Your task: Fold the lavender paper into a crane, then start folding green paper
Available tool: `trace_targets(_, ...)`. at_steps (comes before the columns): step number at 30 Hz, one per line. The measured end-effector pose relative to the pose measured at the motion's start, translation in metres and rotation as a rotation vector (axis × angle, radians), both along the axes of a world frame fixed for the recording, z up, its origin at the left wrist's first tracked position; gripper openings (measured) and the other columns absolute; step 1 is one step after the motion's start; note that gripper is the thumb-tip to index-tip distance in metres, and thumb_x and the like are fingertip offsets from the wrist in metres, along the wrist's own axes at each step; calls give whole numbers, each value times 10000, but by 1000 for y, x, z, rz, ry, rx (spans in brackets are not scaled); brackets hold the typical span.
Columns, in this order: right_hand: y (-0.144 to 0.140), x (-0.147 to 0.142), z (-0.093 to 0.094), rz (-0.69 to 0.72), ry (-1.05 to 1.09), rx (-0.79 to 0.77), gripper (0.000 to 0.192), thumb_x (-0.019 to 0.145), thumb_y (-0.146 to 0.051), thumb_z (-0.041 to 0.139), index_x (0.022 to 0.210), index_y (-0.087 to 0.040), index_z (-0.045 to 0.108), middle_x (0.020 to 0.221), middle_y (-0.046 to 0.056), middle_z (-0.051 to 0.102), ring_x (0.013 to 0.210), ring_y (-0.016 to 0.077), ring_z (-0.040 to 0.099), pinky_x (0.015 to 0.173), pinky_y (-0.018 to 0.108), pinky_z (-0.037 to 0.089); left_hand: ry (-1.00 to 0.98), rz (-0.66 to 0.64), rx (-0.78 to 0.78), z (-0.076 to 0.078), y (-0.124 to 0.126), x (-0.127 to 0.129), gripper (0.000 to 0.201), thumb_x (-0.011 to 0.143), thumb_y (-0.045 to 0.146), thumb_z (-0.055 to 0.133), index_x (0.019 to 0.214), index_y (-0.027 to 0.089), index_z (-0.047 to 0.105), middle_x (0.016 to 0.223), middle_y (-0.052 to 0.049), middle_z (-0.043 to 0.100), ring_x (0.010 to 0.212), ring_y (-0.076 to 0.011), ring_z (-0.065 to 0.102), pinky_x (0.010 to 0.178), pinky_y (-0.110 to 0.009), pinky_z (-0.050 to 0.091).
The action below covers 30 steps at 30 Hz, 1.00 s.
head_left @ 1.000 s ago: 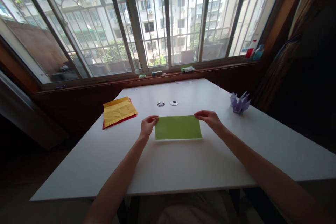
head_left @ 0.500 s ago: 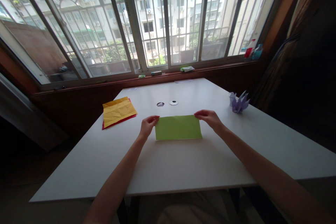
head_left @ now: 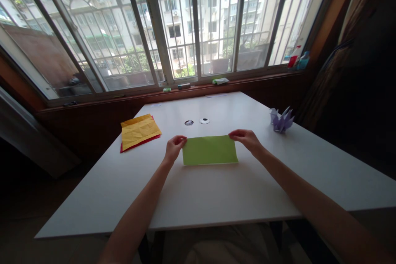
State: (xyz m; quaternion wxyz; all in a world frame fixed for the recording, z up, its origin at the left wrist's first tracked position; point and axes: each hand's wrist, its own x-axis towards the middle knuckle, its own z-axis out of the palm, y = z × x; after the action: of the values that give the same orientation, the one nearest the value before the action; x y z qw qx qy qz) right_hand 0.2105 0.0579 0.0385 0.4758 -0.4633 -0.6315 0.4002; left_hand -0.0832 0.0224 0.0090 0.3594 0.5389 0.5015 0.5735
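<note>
A green sheet of paper (head_left: 210, 150), a wide rectangle in outline, is held by its two upper corners over the middle of the white table (head_left: 216, 198). My left hand (head_left: 175, 148) pinches the upper left corner between thumb and fingers. At the upper right corner, my right hand (head_left: 247, 140) grips the paper in the same way. The lower edge of the paper hangs close to the tabletop; whether it touches, I cannot tell.
Yellow paper (head_left: 140, 132), creased, lies over red paper (head_left: 142, 144) at the left. Folded purple paper shapes (head_left: 282, 121) stand at the right. Two round fittings, a hole (head_left: 189, 123) and a white ring (head_left: 204, 121), sit beyond the green paper. Small items line the windowsill (head_left: 136, 98).
Almost nothing differs. Both hands and the green paper have shifted very slightly to the left.
</note>
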Motion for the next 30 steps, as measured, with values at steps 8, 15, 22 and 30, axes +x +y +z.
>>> trace_targets(8,4,1,-5,8,14,5,231,541,-338,721,710,-182,689,745,37,690,728,190,625,771,400,489,3,40,-4,2,0,1,339,604,422,700,792,143,659,734,-46,658,675,-147,588,624,-287,472)
trace_targets(15,6,1,-6,6,24,2,229,535,-330,725,707,-183,689,731,32,692,729,192,629,772,395,486,15,64,22,1,1,2,319,604,406,702,786,145,670,733,-48,666,662,-144,590,613,-281,474)
trace_targets(22,3,0,-3,1,22,-5,213,535,-316,727,698,-184,688,721,30,688,720,189,626,771,398,485,63,76,59,0,1,1,281,634,379,686,792,147,669,728,-49,667,655,-145,593,599,-282,481)
trace_targets(30,1,0,-2,11,15,-12,216,542,-312,725,707,-179,689,730,35,687,712,180,621,775,402,486,149,89,109,1,-1,2,257,685,328,652,876,157,642,684,-25,647,643,-139,607,594,-280,505)
